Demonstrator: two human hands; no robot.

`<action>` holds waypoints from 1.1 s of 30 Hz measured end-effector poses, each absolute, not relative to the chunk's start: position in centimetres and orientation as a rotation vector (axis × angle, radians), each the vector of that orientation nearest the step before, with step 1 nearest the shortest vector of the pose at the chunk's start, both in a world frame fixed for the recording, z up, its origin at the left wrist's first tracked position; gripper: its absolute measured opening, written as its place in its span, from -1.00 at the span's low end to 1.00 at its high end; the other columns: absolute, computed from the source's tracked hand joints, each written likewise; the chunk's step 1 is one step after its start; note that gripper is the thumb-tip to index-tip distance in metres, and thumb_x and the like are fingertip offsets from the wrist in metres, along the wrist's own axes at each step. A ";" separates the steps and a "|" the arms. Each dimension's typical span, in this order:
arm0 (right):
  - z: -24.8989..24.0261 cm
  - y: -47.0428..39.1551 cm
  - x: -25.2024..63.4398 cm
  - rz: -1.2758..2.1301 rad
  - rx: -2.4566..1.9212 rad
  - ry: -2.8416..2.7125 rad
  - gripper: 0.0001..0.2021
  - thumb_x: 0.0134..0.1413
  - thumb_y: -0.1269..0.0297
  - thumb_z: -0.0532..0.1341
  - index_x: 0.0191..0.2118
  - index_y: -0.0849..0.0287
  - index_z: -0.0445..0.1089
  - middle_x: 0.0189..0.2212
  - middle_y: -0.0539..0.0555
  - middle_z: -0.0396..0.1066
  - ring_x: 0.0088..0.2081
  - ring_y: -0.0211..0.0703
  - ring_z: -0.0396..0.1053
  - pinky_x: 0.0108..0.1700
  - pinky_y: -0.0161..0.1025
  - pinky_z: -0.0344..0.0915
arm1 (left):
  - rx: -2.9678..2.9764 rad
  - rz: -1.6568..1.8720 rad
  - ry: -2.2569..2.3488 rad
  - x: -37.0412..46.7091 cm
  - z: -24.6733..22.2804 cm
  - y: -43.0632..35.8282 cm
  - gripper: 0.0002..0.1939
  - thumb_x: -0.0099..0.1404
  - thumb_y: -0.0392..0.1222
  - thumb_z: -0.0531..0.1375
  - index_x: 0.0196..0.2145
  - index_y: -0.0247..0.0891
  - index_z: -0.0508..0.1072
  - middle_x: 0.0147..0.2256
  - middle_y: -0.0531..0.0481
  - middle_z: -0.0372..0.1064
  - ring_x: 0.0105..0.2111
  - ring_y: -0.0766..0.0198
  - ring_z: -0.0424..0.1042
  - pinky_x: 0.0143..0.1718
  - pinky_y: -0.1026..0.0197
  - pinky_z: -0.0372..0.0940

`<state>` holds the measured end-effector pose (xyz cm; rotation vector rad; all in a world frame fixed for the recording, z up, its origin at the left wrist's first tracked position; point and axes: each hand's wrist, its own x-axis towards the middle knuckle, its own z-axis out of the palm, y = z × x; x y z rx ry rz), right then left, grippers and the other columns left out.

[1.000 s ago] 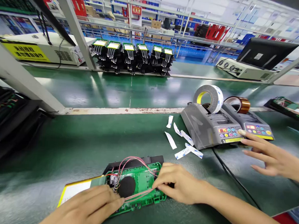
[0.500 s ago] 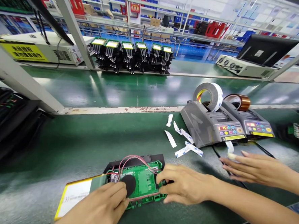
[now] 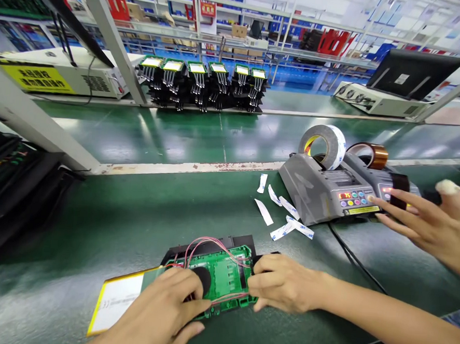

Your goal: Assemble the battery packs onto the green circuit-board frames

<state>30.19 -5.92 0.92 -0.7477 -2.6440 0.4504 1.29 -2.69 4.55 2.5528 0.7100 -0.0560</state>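
A green circuit board with pink wires and a round black pad lies in front of me, with a black casing along its far side. My left hand is curled over the board's left end, its thumb at the near edge; its fingertips are partly hidden. At the right end, my right hand is closed, and a small black part pokes out above its fingers. A flat white battery pack with yellow edges reaches out to the left, partly under my left forearm.
Several white tape strips lie beyond the board. Two tape dispensers stand at right, where a co-worker's hand reaches across with dark tape. Black casings are piled at left. Stacked boards stand on the back shelf.
My left hand has shifted slightly over the board and its thumb has spread. My right hand now shows a black part above its fingers. The co-worker's hand has risen to the farther dispenser.
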 end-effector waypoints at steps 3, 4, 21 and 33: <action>1.0 -5.9 30.3 0.432 -0.765 -2.626 -0.79 0.21 0.16 0.15 -0.22 0.19 0.42 -0.30 0.03 0.46 -0.33 -0.26 0.25 -0.32 -0.27 0.19 | 2.540 -0.025 0.709 1.2 3.9 -2.5 -0.74 0.34 -0.20 0.09 -0.06 0.10 0.39 -0.10 0.06 0.27 -0.09 0.20 0.30 -0.03 0.11 0.24; 1.0 -5.9 30.3 0.431 -0.781 -2.625 -0.78 0.21 0.15 0.15 -0.21 0.19 0.42 -0.29 0.04 0.45 -0.32 -0.26 0.25 -0.32 -0.27 0.19 | 2.532 -0.031 0.697 1.3 4.0 -2.4 -0.77 0.33 -0.19 0.10 -0.09 0.07 0.41 -0.13 0.07 0.28 -0.12 0.21 0.31 -0.06 0.12 0.23; 1.1 -6.0 30.4 0.461 -0.840 -2.679 -0.76 0.21 0.10 0.14 -0.23 0.18 0.40 -0.25 0.04 0.38 -0.32 -0.27 0.19 -0.30 -0.28 0.13 | 2.589 -0.108 0.440 1.4 5.0 -0.8 -0.25 0.08 -0.59 -0.04 0.15 0.03 0.21 -0.13 -0.02 0.32 -0.10 0.18 0.36 -0.04 0.13 0.29; 0.3 -7.3 29.8 0.180 -0.948 -2.608 -0.73 0.24 0.06 0.06 -0.24 0.13 0.36 -0.16 0.06 0.33 -0.26 -0.19 0.17 -0.22 -0.23 0.15 | 2.795 0.107 0.442 0.8 4.0 -0.9 -0.56 0.27 -0.20 0.15 0.10 0.03 0.29 0.08 0.05 0.24 0.08 0.15 0.24 0.12 0.11 0.15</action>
